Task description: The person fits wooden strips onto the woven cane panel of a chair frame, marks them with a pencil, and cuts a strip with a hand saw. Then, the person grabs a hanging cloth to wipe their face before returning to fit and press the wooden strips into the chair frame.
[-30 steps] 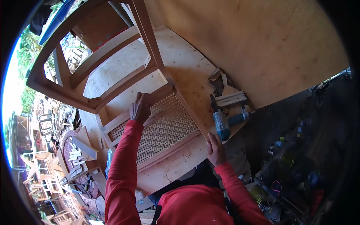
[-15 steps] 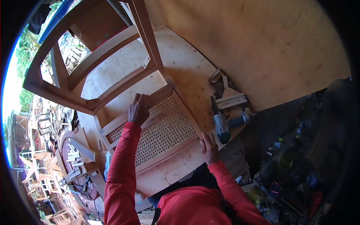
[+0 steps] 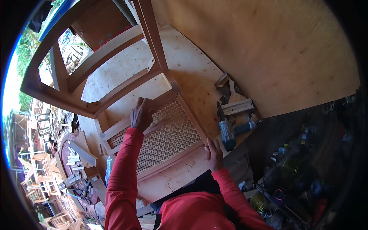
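A wooden chair seat frame with woven cane (image 3: 170, 130) lies tilted across the workbench, below the chair's curved back (image 3: 126, 85). My left hand (image 3: 141, 114) is closed over the rail on the side nearest the chair back; its fingertips are partly hidden. At the near right corner of the cane frame is my right hand (image 3: 214, 155), fingers stretched up beside the wood. Whether they touch the corner is hard to tell. To the right of that hand lies a teal-and-black nail gun (image 3: 227, 134).
Wood offcuts (image 3: 232, 94) lie behind the nail gun. A plywood panel (image 3: 260, 50) rises at the back right. Cans and clutter (image 3: 291, 168) fill the dark floor at right. On the left, a round woven surface (image 3: 69, 142) carries wood scraps and tools.
My right hand has loosened at the frame's corner, its fingers now straighter and slightly lower. My left hand keeps its place on the rail. The view has shifted slightly.
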Available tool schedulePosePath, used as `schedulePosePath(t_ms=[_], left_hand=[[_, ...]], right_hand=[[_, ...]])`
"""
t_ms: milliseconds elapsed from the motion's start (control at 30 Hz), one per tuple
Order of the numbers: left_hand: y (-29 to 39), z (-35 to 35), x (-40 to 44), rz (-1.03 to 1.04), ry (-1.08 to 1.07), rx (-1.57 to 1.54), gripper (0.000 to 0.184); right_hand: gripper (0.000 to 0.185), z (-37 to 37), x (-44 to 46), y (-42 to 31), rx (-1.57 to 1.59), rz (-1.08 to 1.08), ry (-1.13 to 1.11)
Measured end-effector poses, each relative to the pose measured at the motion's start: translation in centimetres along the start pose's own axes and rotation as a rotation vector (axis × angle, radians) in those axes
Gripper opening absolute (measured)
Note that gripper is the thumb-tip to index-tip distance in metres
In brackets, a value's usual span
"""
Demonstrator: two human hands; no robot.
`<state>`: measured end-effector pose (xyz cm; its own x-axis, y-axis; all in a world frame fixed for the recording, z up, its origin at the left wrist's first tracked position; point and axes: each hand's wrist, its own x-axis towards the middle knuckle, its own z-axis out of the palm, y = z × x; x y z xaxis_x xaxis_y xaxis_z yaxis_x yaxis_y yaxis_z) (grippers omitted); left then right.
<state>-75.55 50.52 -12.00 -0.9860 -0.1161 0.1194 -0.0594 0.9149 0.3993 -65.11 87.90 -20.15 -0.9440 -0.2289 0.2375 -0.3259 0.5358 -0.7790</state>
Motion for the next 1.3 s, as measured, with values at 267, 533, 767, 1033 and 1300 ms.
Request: schedulePosePath(t_ms=[267,533,767,1033,1300], left_hand=[[0.0,0.0,0.1,0.015,0.004,-0.024,0.034],[0.6,-0.2,0.1,-0.005,-0.001,-0.025,0.033],[-0.6,0.5,0.2,0.058,0.011,-0.022,0.033],[-0.3,0.6,0.1,0.065,0.03,-0.026,0.032],[-0.9,1.0,0.1,0.13,0.078,-0.032,0.034]], right_hand=[[0.054,0.0,-0.1,0.4,-0.076,0.024,-0.028],[0.059,0.9,-0.6,0.6,-0.11,0.054,0.025],[0.06,1.3,-0.6,0.6,-0.068,0.065,0.044],[0.06,1.4,-0.7,0.9,-0.075,0.064,0.036],[0.054,0.7,0.4,-0.7,0.016,0.074,0.103]])
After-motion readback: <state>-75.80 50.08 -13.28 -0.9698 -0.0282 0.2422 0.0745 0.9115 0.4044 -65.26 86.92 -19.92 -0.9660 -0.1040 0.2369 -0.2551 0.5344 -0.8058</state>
